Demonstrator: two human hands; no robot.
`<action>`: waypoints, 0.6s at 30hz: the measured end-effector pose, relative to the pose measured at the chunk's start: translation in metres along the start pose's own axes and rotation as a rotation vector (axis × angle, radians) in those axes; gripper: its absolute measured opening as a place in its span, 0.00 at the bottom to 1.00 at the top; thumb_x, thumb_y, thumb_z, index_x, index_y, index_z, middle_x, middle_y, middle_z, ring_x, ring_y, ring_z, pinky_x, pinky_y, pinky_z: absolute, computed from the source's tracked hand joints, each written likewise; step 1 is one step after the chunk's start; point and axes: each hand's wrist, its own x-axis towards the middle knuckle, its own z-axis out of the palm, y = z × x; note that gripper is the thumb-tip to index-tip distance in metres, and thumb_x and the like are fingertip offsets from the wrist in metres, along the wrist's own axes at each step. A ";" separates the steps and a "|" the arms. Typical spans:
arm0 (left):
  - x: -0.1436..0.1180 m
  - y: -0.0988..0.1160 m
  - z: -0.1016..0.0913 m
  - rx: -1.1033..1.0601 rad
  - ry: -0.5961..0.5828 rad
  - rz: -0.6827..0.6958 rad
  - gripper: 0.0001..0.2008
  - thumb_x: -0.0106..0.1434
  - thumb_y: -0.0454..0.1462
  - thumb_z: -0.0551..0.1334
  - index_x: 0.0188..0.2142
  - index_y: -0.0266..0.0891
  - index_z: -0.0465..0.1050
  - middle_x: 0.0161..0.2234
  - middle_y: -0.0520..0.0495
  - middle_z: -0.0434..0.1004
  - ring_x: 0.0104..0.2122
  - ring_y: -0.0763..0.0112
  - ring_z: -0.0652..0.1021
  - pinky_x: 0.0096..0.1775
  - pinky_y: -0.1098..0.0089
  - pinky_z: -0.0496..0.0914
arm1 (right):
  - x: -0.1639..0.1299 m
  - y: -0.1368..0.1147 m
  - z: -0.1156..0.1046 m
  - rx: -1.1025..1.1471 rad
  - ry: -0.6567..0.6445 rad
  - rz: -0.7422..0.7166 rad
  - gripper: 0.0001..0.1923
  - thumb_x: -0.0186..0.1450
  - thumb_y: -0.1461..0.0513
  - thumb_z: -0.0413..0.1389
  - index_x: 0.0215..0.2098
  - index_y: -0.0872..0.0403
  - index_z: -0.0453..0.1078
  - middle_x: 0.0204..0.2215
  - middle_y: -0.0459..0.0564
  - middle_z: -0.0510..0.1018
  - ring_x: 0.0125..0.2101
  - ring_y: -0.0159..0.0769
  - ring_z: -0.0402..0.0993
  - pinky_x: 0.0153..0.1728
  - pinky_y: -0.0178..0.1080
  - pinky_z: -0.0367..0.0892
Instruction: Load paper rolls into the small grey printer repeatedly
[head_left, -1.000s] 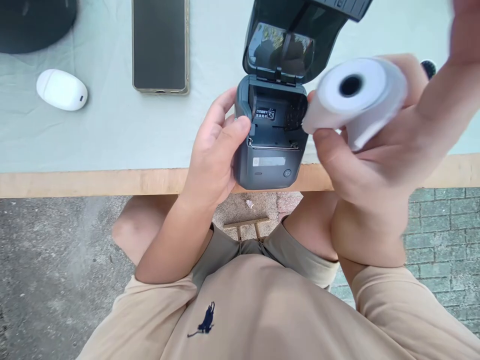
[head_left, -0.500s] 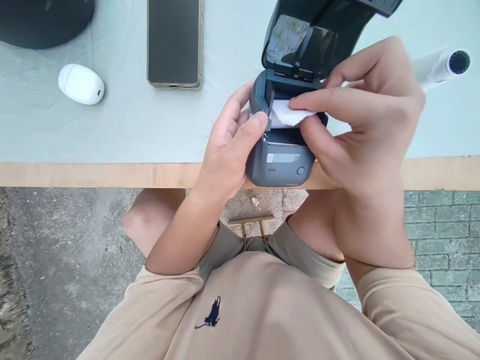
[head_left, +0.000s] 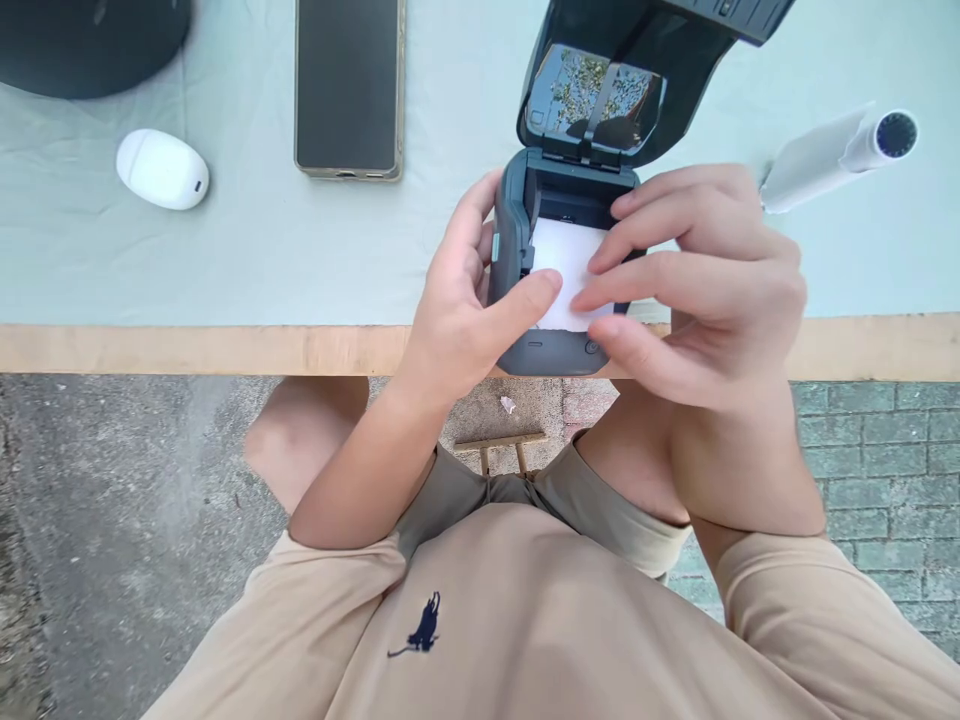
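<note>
A dark grey portable thermal printer (head_left: 512, 240) stands at the table's front edge, its lid (head_left: 637, 90) swung up. White paper (head_left: 566, 255) comes out of its compartment and lies flat over the front part, partly covering the face with the power button. My left hand (head_left: 472, 300) is wrapped round the printer's left side, with its thumb pressing on the paper's left edge. My right hand (head_left: 705, 280) has its fingers apart; the fingertips rest on or just over the paper's right side, and the thumb is near the power button. The roll inside is hidden.
A phone (head_left: 349, 85) lies left of the printer, with a white oval case (head_left: 162, 168) farther left. A dark round object (head_left: 90, 40) fills the far left corner. To the right lies a white paper-wrapped roll (head_left: 832, 160). The wooden table edge (head_left: 202, 349) runs across in front of me.
The paper's end, pinched by my right hand before, now lies flat over the printer's front. My right hand has loosened its fingers and lowered; my left thumb has moved onto the paper.
</note>
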 end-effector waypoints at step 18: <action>-0.001 0.008 -0.004 0.074 -0.085 -0.038 0.30 0.51 0.39 0.67 0.54 0.44 0.63 0.50 0.44 0.70 0.52 0.53 0.72 0.51 0.59 0.69 | -0.003 0.008 -0.011 0.041 -0.043 0.159 0.15 0.58 0.53 0.56 0.40 0.48 0.62 0.39 0.49 0.68 0.46 0.38 0.66 0.50 0.50 0.62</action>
